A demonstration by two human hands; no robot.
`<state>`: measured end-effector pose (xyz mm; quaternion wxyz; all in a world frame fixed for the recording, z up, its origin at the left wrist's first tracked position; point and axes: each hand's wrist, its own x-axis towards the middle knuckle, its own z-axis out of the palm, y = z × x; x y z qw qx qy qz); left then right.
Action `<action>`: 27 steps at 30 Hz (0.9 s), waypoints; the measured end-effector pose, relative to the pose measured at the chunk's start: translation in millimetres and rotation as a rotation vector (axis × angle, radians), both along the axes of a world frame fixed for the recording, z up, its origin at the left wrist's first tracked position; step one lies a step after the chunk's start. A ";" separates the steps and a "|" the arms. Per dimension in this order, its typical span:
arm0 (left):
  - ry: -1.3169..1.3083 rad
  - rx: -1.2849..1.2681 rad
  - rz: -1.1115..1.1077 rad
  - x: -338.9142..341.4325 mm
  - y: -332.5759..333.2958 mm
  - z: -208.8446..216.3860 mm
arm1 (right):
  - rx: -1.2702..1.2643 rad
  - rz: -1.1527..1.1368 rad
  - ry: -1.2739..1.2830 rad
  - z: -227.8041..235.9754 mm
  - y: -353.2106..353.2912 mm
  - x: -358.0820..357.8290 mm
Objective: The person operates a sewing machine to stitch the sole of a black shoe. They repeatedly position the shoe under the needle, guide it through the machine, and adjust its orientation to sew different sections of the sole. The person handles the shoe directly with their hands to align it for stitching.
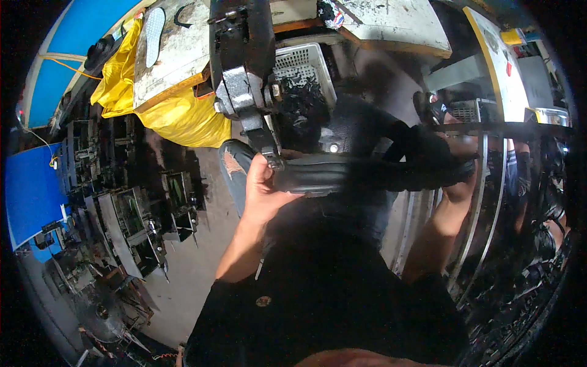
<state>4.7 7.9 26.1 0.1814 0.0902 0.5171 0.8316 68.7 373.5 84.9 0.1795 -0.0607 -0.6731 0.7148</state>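
Held crosswise in front of me is a long black boot, its smooth edge facing me and its dark upper behind. My left hand is closed round its left end, thumb up near the machine's tip. At the right end my right hand grips it from below, most of its fingers hidden behind the boot. The metal nose of a machine comes down from above to the boot's left end; whether it touches cannot be made out.
A white plastic basket with black scraps stands beyond the boot. At the upper left, a worn white table carries a pale shoe sole beside a yellow bag. Metal racks stand left; metal rails and dark footwear lie right.
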 end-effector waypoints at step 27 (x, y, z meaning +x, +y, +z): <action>0.095 0.014 0.223 -41.0 -99.3 -1.9 | 0.113 0.499 0.026 -32.2 -82.5 -63.8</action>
